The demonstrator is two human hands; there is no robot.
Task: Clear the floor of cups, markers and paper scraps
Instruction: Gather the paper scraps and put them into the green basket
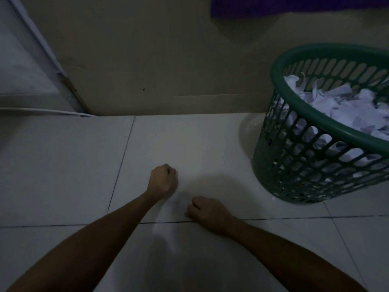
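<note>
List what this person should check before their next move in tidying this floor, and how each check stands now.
1. Basket within reach: ok. The green basket stands upright on the floor, to the person's right.
2. Room left in the basket: ok. The paper scraps lie below its rim.
3. Left hand free: cannot tell. Its fingers are curled; anything inside is hidden.
4. Right hand free: cannot tell. Its fingers are curled against the tile.
5. Visible floor free of cups and markers: ok, none show.
6. Light good enough to spot small scraps: not ok, the room is dim.
</note>
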